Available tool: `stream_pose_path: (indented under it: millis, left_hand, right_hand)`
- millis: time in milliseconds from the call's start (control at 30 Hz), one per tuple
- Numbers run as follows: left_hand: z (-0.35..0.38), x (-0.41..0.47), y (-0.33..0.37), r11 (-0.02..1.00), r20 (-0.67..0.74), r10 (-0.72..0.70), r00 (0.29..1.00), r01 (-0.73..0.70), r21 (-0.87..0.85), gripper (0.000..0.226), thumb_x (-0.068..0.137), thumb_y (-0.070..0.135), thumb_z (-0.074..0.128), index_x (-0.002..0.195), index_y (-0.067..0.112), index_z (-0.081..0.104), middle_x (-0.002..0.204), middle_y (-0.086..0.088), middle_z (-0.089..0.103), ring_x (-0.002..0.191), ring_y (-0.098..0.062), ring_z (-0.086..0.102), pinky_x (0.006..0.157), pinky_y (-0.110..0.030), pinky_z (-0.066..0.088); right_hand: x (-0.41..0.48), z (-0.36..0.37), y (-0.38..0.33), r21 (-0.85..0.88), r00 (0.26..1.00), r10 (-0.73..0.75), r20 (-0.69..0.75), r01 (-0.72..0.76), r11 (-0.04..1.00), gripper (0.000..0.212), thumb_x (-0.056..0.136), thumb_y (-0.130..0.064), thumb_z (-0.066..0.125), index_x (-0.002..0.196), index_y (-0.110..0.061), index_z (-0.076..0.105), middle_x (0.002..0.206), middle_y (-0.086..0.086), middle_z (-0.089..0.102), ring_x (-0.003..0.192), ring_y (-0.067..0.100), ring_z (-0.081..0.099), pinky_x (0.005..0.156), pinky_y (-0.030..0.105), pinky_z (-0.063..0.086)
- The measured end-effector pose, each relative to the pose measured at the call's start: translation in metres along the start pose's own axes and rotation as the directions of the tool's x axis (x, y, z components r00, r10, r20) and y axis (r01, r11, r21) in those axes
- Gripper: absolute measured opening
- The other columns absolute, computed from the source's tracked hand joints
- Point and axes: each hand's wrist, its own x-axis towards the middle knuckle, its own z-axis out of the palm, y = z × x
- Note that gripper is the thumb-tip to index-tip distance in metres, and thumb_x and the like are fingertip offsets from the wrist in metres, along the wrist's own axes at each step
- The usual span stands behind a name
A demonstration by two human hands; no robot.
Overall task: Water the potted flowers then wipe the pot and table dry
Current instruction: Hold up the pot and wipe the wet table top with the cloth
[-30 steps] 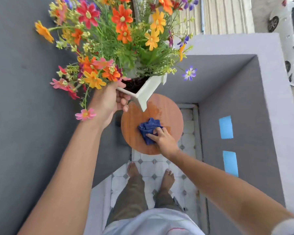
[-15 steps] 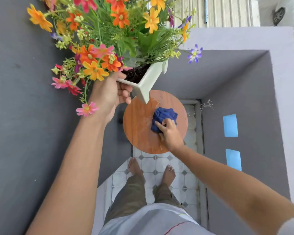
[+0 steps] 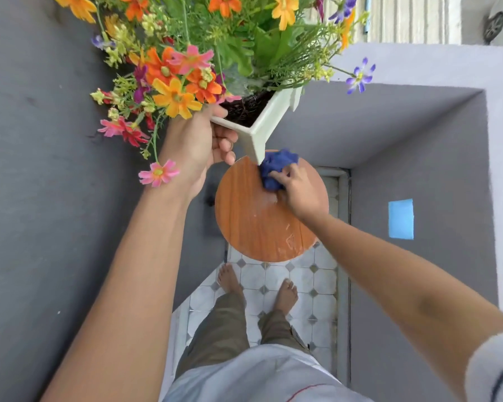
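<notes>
My left hand (image 3: 199,146) grips the rim of a white square flower pot (image 3: 263,126) and holds it up in the air above the table. Orange, pink, yellow and purple flowers (image 3: 204,53) spill from the pot and hide much of it. Below stands a small round wooden table (image 3: 253,224). My right hand (image 3: 298,190) presses a crumpled blue cloth (image 3: 275,168) against the far part of the tabletop, just under the pot's lower corner. Pale streaks show on the wood near the table's front right.
Grey walls close in on the left (image 3: 55,198), right (image 3: 418,285) and far side. A blue patch (image 3: 400,218) marks the right wall. My bare feet (image 3: 230,281) stand on white patterned tiles (image 3: 302,277) close to the table. A car wheel (image 3: 494,24) shows at top right.
My right hand has slid the blue cloth from the table's near middle toward its far edge. The pot stays lifted in my left hand. The view has tilted slightly.
</notes>
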Motion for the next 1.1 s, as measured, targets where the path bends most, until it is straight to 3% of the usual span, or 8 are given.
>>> stream_pose_path:
  millis: [100,267,400,567,733,867,967,1100]
  left_hand:
    - [0.0,0.0,0.001,1.0,-0.001,0.007,1.0,-0.007,0.011,0.022,0.097,0.005,0.041,0.08,0.007,0.055,0.058,-0.013,0.052,0.041,-0.015,0.043,0.039,-0.025,0.04]
    - [0.001,0.002,0.001,1.0,-0.009,0.001,1.0,-0.001,0.006,0.021,0.096,0.005,0.043,0.078,0.006,0.055,0.055,-0.012,0.053,0.04,-0.015,0.044,0.039,-0.025,0.039]
    - [0.003,0.004,0.001,1.0,-0.002,-0.017,1.0,0.017,-0.002,0.02,0.094,0.005,0.045,0.077,0.005,0.054,0.054,-0.012,0.052,0.039,-0.015,0.043,0.038,-0.024,0.039]
    - [0.003,0.003,0.001,1.0,0.005,-0.007,1.0,0.007,0.012,0.019,0.094,0.005,0.045,0.077,0.005,0.055,0.052,-0.011,0.053,0.041,-0.016,0.043,0.039,-0.025,0.04]
    - [0.007,0.0,0.002,1.0,0.007,-0.007,1.0,0.007,0.007,0.022,0.094,0.005,0.044,0.073,0.006,0.053,0.048,-0.009,0.053,0.04,-0.016,0.042,0.039,-0.024,0.039]
    - [0.009,-0.005,0.004,1.0,0.023,0.001,1.0,-0.002,0.01,0.024,0.093,0.005,0.045,0.071,0.006,0.052,0.048,-0.009,0.053,0.04,-0.016,0.042,0.039,-0.024,0.039]
    - [0.01,-0.006,0.005,1.0,0.031,0.01,0.999,-0.01,0.008,0.025,0.094,0.005,0.045,0.069,0.006,0.053,0.049,-0.01,0.054,0.041,-0.016,0.042,0.039,-0.025,0.039]
    - [0.013,-0.005,0.003,1.0,0.036,0.002,0.999,-0.002,-0.007,0.025,0.093,0.004,0.046,0.069,0.005,0.053,0.047,-0.009,0.053,0.04,-0.016,0.042,0.038,-0.024,0.038]
  right_hand:
    - [0.021,-0.016,0.015,0.011,0.971,0.217,-0.099,-0.217,0.976,0.043,0.087,-0.01,0.06,0.129,-0.021,0.063,0.116,0.01,0.049,0.107,0.032,0.044,0.085,0.045,0.051]
    - [-0.002,0.004,-0.022,-0.005,0.985,0.147,-0.087,-0.148,0.989,0.044,0.088,-0.007,0.063,0.132,-0.015,0.064,0.113,0.012,0.053,0.104,0.032,0.048,0.081,0.04,0.048]
    - [-0.043,0.047,-0.067,0.068,0.972,-0.22,0.081,0.215,0.974,0.039,0.081,-0.008,0.073,0.119,-0.014,0.073,0.105,0.013,0.058,0.093,0.035,0.055,0.076,0.041,0.053]
    - [-0.062,0.064,-0.089,0.081,0.714,-0.584,0.387,0.604,0.793,0.045,0.079,-0.01,0.076,0.122,-0.021,0.07,0.111,0.01,0.057,0.095,0.031,0.053,0.067,0.04,0.056]
    - [0.015,0.031,-0.066,-0.066,0.864,-0.429,0.262,0.46,0.886,0.042,0.096,-0.016,0.058,0.137,-0.026,0.06,0.12,0.011,0.053,0.106,0.033,0.05,0.078,0.043,0.052]
    - [0.053,-0.001,-0.038,-0.062,0.995,-0.086,0.056,0.089,0.994,0.03,0.097,-0.013,0.054,0.126,-0.018,0.061,0.116,0.012,0.05,0.104,0.037,0.048,0.082,0.046,0.049]
    - [0.05,-0.002,-0.026,-0.059,0.986,0.133,-0.102,-0.139,0.989,0.027,0.091,-0.011,0.056,0.116,-0.017,0.063,0.109,0.011,0.05,0.097,0.034,0.045,0.075,0.046,0.05]
    - [0.01,0.028,-0.045,-0.029,0.998,0.043,-0.056,-0.044,0.999,0.045,0.087,-0.009,0.062,0.131,-0.018,0.064,0.11,0.014,0.053,0.099,0.036,0.049,0.074,0.046,0.053]
